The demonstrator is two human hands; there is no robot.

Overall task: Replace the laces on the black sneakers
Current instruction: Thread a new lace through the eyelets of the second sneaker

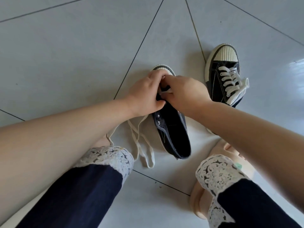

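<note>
Head view: hands on sneaker

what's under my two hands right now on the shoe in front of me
Under your left hand and right hand is the front of the near sneaker, with a bit of white lace between them. The lower eyelets are covered.

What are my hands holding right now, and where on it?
Both the left hand and right hand grip the near sneaker at its front eyelet area, pinching a white lace there.
</note>
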